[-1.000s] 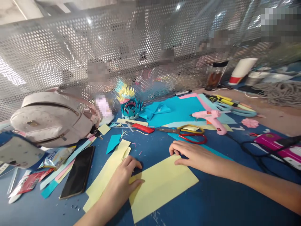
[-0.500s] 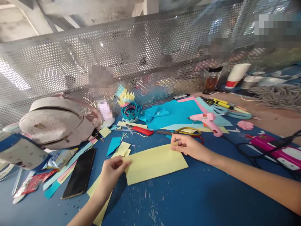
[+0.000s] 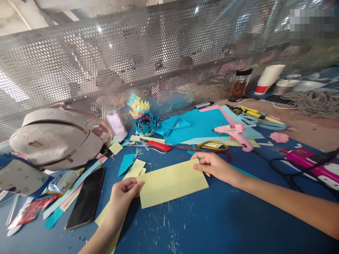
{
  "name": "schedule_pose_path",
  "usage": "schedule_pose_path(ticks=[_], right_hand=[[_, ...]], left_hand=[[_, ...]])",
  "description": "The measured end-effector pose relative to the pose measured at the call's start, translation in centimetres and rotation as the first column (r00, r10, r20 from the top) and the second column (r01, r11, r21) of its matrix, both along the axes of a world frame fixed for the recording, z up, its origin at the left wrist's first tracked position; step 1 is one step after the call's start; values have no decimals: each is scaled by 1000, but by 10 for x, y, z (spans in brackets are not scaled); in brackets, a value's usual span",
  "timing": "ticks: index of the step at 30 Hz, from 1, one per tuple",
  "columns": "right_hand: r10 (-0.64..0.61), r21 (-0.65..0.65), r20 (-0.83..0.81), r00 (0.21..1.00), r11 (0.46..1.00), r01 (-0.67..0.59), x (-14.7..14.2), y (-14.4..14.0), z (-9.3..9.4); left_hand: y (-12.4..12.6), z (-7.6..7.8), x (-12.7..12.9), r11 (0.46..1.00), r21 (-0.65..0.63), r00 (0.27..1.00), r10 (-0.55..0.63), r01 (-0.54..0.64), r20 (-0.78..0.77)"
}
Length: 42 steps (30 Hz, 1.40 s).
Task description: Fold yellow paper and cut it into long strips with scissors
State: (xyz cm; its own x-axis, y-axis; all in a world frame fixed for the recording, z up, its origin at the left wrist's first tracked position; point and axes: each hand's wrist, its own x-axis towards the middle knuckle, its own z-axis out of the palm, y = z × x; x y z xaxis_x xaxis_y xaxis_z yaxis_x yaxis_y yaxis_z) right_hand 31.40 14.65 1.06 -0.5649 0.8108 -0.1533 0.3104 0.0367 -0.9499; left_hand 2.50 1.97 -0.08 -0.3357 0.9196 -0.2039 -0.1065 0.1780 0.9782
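I hold a folded yellow paper sheet (image 3: 172, 183) over the blue table (image 3: 225, 225). My left hand (image 3: 123, 195) pinches its near left corner. My right hand (image 3: 215, 165) grips its far right corner with thumb and fingers. More yellow strips (image 3: 136, 168) lie under and to the left of the sheet. Scissors with yellow and red handles (image 3: 212, 146) lie just beyond my right hand.
A pink glue gun (image 3: 234, 133) and teal paper sheets (image 3: 201, 123) lie farther back, a paper flower craft (image 3: 143, 118) left of them. A black phone (image 3: 84, 199) and a pale bag (image 3: 53, 135) sit at left. Black cables (image 3: 296, 173) run at right. A perforated metal screen (image 3: 132, 60) closes the back.
The yellow sheet was flat under both hands a second ago; both hands have taken its corners and shifted it away and to the left.
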Motion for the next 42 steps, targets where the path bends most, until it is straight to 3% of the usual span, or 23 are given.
schedule_pose_path(ticks=[19,25,28,31,34,36,38,42], right_hand=[[8,28,16,1000,1000,-9,0,0,-1],[43,106,44,998,993,-48,4,3,-5],[56,286,152,987,953,-98,6,5,-1],[26,483,313,949,856,-183,4,2,10],[67,578,398,915,756,-307,-1,-4,20],[102,599,416,904,717,-357,-6,-8,24],[138,592,396,908,717,-367,-11,-10,25],[180,526,357,917,772,-356,-24,-13,26]], left_hand=[[0,-4,-3,999,-29,999,-18,18,-29],[-1,-6,-4,998,-4,994,-55,55,-94],[-2,-5,-2,998,12,990,-65,68,-129],[-3,-4,0,997,12,986,-74,77,-151],[-4,-4,1,996,27,984,-82,87,-159],[-5,-5,1,994,36,981,-96,103,-170],[-5,-6,0,990,32,975,-126,134,-183],[-7,-5,0,989,34,968,-133,143,-212]])
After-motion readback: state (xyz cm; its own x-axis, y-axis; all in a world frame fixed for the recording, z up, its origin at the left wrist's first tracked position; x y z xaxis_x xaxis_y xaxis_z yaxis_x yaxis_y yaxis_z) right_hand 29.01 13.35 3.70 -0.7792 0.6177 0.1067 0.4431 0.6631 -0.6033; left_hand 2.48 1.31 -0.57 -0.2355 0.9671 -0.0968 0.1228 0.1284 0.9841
